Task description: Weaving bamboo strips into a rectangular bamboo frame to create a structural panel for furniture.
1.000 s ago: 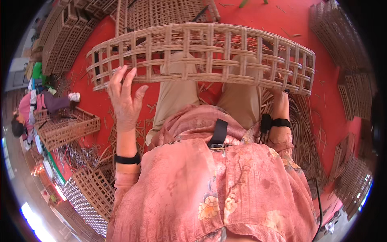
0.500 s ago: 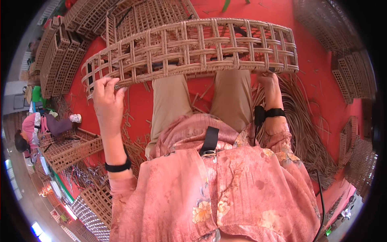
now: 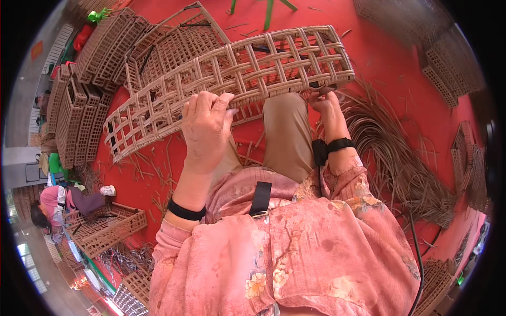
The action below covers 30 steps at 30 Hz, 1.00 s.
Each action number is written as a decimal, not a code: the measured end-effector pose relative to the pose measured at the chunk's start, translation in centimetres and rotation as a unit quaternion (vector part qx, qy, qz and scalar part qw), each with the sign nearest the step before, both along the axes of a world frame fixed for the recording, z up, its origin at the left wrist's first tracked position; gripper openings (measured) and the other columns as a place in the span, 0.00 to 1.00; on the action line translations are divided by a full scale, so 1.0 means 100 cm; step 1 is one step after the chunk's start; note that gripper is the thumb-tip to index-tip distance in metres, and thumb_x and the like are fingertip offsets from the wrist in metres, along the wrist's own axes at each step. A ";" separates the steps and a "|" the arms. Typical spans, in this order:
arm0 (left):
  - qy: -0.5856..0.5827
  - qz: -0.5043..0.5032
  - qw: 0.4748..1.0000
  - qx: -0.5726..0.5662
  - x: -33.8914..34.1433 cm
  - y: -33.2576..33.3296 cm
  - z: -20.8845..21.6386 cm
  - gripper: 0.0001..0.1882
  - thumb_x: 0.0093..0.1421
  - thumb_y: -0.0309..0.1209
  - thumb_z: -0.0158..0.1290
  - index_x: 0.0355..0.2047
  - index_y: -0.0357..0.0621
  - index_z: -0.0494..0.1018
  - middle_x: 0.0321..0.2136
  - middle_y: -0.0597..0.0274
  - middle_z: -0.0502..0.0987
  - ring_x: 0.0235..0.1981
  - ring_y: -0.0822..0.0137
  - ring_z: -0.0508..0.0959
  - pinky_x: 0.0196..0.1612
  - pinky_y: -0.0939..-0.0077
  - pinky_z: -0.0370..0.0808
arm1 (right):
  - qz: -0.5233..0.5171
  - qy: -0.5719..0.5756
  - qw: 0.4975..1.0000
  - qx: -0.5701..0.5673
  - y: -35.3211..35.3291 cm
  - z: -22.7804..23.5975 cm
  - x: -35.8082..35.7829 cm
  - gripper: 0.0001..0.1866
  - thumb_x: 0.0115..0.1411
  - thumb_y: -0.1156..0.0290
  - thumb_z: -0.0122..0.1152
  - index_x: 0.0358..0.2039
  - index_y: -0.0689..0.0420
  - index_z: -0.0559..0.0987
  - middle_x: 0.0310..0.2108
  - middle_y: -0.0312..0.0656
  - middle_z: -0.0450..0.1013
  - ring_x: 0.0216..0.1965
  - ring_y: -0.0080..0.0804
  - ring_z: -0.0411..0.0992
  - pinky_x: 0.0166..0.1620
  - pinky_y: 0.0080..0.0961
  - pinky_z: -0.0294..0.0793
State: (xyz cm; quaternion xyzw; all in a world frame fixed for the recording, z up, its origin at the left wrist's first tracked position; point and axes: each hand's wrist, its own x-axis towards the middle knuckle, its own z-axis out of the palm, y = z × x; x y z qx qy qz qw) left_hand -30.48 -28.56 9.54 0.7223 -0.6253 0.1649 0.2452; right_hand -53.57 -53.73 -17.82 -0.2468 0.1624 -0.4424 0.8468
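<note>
A brown woven wicker basket (image 3: 253, 68) with an open lattice side is held across my knees, its right end higher in view than its left. My left hand (image 3: 203, 126) has its fingers curled over the near rim, around the middle of that side. At the right end, my right hand (image 3: 328, 108) grips the same rim from below, its fingertips partly hidden beneath the basket. Dark strips show inside through the lattice.
Stacked woven baskets (image 3: 79, 121) stand at the far left, and another basket (image 3: 179, 47) lies just beyond mine. Long loose strands (image 3: 395, 158) are heaped on the red floor to my right. At left, a person (image 3: 52, 205) sits by a basket (image 3: 105, 231).
My left hand has moved right along the near rim, from the left end toward the middle. The basket has tilted, its left end dropping nearer and the whole shifting slightly left.
</note>
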 end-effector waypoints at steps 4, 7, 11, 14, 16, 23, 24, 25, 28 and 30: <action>-0.015 -0.013 1.000 -0.011 0.005 0.003 -0.002 0.21 0.46 0.25 0.68 0.42 0.48 0.78 0.30 0.62 0.71 0.35 0.59 0.72 0.40 0.63 0.70 | -0.079 0.116 0.989 -0.044 0.012 0.011 0.006 0.10 0.55 0.88 0.50 0.38 0.68 0.74 0.32 0.42 0.71 0.36 0.27 0.69 0.40 0.24 0.73; -0.023 -0.028 0.999 -0.014 0.003 0.005 -0.001 0.21 0.46 0.25 0.68 0.43 0.48 0.78 0.30 0.62 0.71 0.35 0.58 0.73 0.41 0.62 0.70 | -0.098 0.110 0.989 -0.034 0.009 0.014 0.013 0.09 0.56 0.87 0.51 0.37 0.68 0.74 0.31 0.42 0.71 0.34 0.28 0.69 0.38 0.25 0.73; -0.029 -0.021 0.999 0.000 -0.002 0.008 0.002 0.21 0.48 0.26 0.68 0.44 0.48 0.78 0.33 0.61 0.72 0.37 0.58 0.73 0.42 0.62 0.69 | -0.122 0.114 0.986 -0.025 0.011 0.019 0.015 0.07 0.57 0.85 0.53 0.37 0.67 0.73 0.30 0.43 0.71 0.31 0.30 0.69 0.35 0.27 0.73; -0.024 0.023 0.998 0.047 -0.014 0.003 0.017 0.21 0.49 0.28 0.67 0.45 0.48 0.78 0.36 0.61 0.73 0.39 0.58 0.73 0.44 0.62 0.69 | -0.137 0.106 0.985 -0.007 0.016 0.019 0.018 0.05 0.58 0.83 0.55 0.37 0.66 0.73 0.28 0.43 0.70 0.28 0.31 0.69 0.33 0.28 0.72; -0.039 0.021 0.999 0.007 -0.032 -0.005 0.025 0.20 0.51 0.30 0.67 0.45 0.47 0.78 0.38 0.61 0.72 0.41 0.58 0.73 0.45 0.60 0.70 | -0.145 0.104 0.984 0.000 0.019 0.021 0.018 0.05 0.59 0.82 0.56 0.36 0.66 0.73 0.27 0.43 0.70 0.27 0.32 0.69 0.32 0.29 0.72; -0.013 -0.023 0.999 0.032 -0.025 -0.024 0.004 0.18 0.48 0.28 0.67 0.41 0.45 0.77 0.34 0.61 0.71 0.40 0.57 0.74 0.45 0.62 0.71 | -0.137 0.126 0.982 -0.014 0.015 0.026 0.021 0.04 0.58 0.81 0.56 0.35 0.64 0.73 0.26 0.41 0.70 0.26 0.31 0.69 0.31 0.29 0.71; -0.007 -0.032 0.999 0.017 -0.024 -0.025 0.004 0.18 0.48 0.27 0.67 0.41 0.45 0.77 0.34 0.61 0.73 0.38 0.57 0.75 0.43 0.62 0.72 | -0.136 0.131 0.982 -0.018 0.012 0.027 0.021 0.04 0.58 0.81 0.56 0.35 0.64 0.73 0.26 0.41 0.70 0.26 0.30 0.69 0.32 0.28 0.71; 0.000 -0.040 0.999 0.002 -0.024 -0.026 0.004 0.18 0.49 0.26 0.67 0.41 0.46 0.78 0.34 0.60 0.74 0.37 0.56 0.75 0.41 0.63 0.73 | -0.131 0.137 0.982 -0.023 0.009 0.027 0.023 0.04 0.57 0.81 0.56 0.35 0.63 0.74 0.26 0.40 0.70 0.26 0.30 0.69 0.32 0.28 0.71; -0.027 -0.040 0.999 -0.009 -0.022 -0.032 0.003 0.17 0.49 0.25 0.67 0.40 0.44 0.77 0.34 0.60 0.74 0.37 0.55 0.75 0.41 0.62 0.73 | -0.120 0.156 0.980 -0.041 -0.001 0.030 0.028 0.05 0.57 0.81 0.56 0.34 0.63 0.74 0.26 0.39 0.69 0.27 0.29 0.69 0.33 0.27 0.70; -0.022 -0.051 0.998 -0.006 -0.018 -0.029 0.001 0.16 0.50 0.24 0.67 0.40 0.44 0.77 0.34 0.59 0.74 0.38 0.55 0.75 0.41 0.62 0.73 | -0.111 0.168 0.978 -0.052 -0.004 0.032 0.031 0.05 0.56 0.81 0.56 0.34 0.62 0.74 0.26 0.37 0.69 0.27 0.28 0.68 0.33 0.27 0.70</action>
